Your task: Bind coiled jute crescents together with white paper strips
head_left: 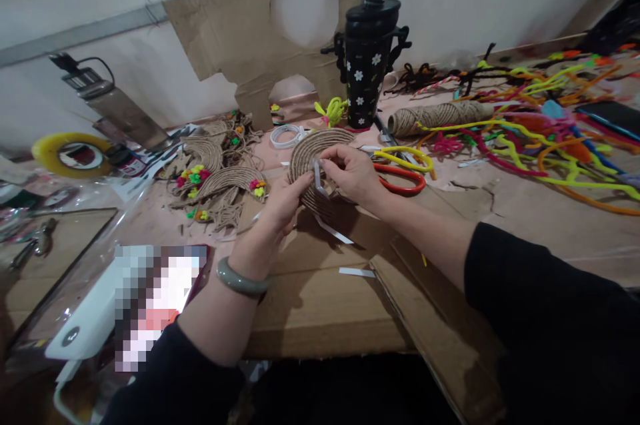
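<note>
A curved piece of coiled brown twine [323, 145] is held up over the cardboard. My left hand [287, 201] is closed on its left side, thumb pressed on the front. The fingertips of my right hand [353, 171] pinch a narrow white strip [319, 177] against the inner edge of the twine piece. Another white strip [334, 231] hangs or lies just below it, and a third white strip [357, 272] rests on the cardboard [310, 305]. Scissors with red and yellow handles [403, 178] lie right beside my right hand.
Finished-looking twine arches with coloured knots [230, 178] lie at the left. Behind stand a black flowered cup [367, 71] and a bottle [120, 108]. A twine roll [440, 118] and bright pipe cleaners [530, 158] spread rightward. A yellow tape roll [45, 155] and phone [165, 305] are left.
</note>
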The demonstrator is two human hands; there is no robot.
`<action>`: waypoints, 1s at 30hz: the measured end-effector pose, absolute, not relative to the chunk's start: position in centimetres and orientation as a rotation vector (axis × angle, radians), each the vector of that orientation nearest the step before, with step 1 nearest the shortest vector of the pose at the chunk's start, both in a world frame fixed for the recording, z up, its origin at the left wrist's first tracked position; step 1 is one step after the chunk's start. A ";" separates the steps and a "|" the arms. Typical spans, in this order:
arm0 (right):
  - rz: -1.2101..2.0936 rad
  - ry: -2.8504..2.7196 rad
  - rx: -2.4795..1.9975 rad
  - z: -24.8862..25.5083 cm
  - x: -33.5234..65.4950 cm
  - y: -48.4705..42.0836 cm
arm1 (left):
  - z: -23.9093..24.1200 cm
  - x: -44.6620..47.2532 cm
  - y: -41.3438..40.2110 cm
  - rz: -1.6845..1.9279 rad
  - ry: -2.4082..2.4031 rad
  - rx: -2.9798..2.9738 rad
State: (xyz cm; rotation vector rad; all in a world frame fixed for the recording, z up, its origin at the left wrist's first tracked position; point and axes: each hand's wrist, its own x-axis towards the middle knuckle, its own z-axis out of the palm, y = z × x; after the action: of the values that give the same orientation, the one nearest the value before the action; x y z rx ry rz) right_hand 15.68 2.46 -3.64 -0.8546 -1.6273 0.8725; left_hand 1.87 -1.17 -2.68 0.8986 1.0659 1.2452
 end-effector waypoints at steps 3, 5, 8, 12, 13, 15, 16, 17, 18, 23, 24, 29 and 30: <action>0.886 -1.675 -0.833 -3.5 15.6 2.1 | -2.6 1.8 -0.9 1.317 1.074 0.847; 0.883 -1.722 -0.827 -3.4 15.6 1.9 | -2.6 1.6 -0.8 1.349 1.073 0.819; 0.867 -1.800 -0.813 -3.3 15.5 1.7 | -2.5 1.4 -0.6 1.384 1.068 0.786; 0.807 -1.873 -0.766 -3.4 15.6 1.7 | -2.1 1.1 -0.3 1.447 1.078 0.741; 0.801 -1.879 -0.757 -3.4 15.6 1.7 | -2.1 1.0 -0.2 1.463 1.085 0.724; 0.812 -1.883 -0.744 -3.4 15.6 1.7 | -2.0 0.9 0.0 1.494 1.098 0.691; 0.823 -1.884 -0.736 -3.4 15.5 1.7 | -1.9 0.8 0.1 1.509 1.102 0.674; 0.834 -1.884 -0.728 -3.4 15.5 1.7 | -1.9 0.7 0.2 1.520 1.106 0.659; 0.847 -1.885 -0.721 -3.4 15.5 1.7 | -1.9 0.6 0.2 1.529 1.109 0.647; 0.865 -1.911 -0.704 -3.3 15.4 1.5 | -2.2 -0.1 0.7 1.551 1.121 0.625; 0.858 -1.917 -0.706 -3.3 15.4 1.5 | -2.3 -0.2 0.8 1.554 1.119 0.625; 0.828 -1.943 -0.754 -3.0 15.5 1.4 | -2.5 -0.4 0.9 1.586 1.123 0.615; 0.825 -1.947 -0.764 -3.0 15.6 1.3 | -2.5 -0.4 0.9 1.591 1.125 0.613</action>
State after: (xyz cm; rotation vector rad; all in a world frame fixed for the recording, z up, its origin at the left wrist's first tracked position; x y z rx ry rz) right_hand 15.55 1.33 -2.98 -0.7640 -1.9471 0.8245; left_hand -0.38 0.91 -2.48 0.6131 1.1255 1.5910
